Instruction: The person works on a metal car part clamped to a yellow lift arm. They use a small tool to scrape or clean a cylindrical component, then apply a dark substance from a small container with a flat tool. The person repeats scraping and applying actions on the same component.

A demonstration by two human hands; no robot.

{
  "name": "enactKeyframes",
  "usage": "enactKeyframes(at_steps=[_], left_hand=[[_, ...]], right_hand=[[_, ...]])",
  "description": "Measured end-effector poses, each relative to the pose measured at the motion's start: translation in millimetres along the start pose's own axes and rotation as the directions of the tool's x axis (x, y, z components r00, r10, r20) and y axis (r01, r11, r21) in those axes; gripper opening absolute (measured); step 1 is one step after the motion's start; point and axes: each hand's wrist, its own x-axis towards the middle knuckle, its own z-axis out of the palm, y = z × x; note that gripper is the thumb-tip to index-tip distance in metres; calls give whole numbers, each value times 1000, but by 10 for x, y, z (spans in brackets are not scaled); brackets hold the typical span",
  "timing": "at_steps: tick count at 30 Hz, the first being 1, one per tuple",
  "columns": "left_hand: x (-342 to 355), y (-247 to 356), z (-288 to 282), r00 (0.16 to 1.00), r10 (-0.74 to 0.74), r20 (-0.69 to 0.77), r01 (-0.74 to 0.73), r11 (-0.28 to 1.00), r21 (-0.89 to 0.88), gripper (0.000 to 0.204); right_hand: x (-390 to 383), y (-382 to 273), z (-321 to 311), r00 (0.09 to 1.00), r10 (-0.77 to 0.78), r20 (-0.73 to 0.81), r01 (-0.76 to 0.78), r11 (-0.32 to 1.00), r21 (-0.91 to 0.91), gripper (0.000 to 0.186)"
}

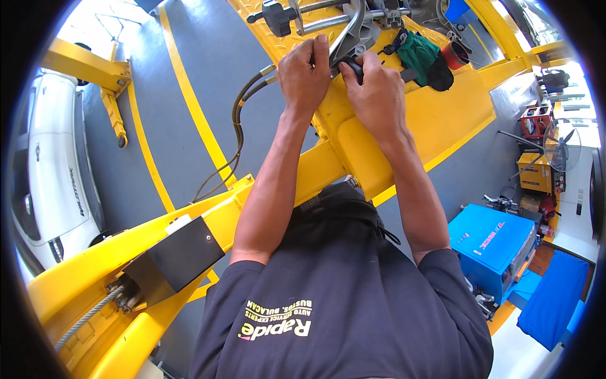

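Observation:
My left hand [305, 76] is closed, its thumb raised beside a grey metal bracket [358, 38]. Whatever its curled fingers hold is hidden. Close by on the right, my right hand [377, 91] grips a dark, rounded object [351, 69] between thumb and fingers, against the lower end of the bracket. The bracket belongs to a clamp-like metal assembly with a threaded rod [323, 6] and a black star-shaped knob [276, 18]. It rests on a yellow treaded platform [262, 35]. A green and black glove or cloth [424, 58] lies right of my right hand.
A red cup-like object [454, 55] stands beyond the cloth. Dark hoses [237, 117] hang left of my left arm. A yellow lift beam [303, 174] crosses before my body. A white car [60, 164] stands far left; a blue cabinet [492, 243] and a fan [562, 146] are at right.

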Motion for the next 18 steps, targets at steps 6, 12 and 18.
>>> enactKeyframes(at_steps=[6, 12, 18], left_hand=[[7, 9, -1, 999, 27, 40, -28, 999, 41, 46], [27, -22, 25, 989, 144, 11, -145, 985, 98, 40], [15, 31, 7, 991, 117, 61, -124, 984, 125, 42]], right_hand=[[-43, -83, -47, 1000, 5, 23, 2, 962, -271, 35], [6, -52, -76, 996, 70, 53, -55, 968, -245, 44], [-62, -92, -85, 998, 66, 18, -60, 971, -230, 37]])
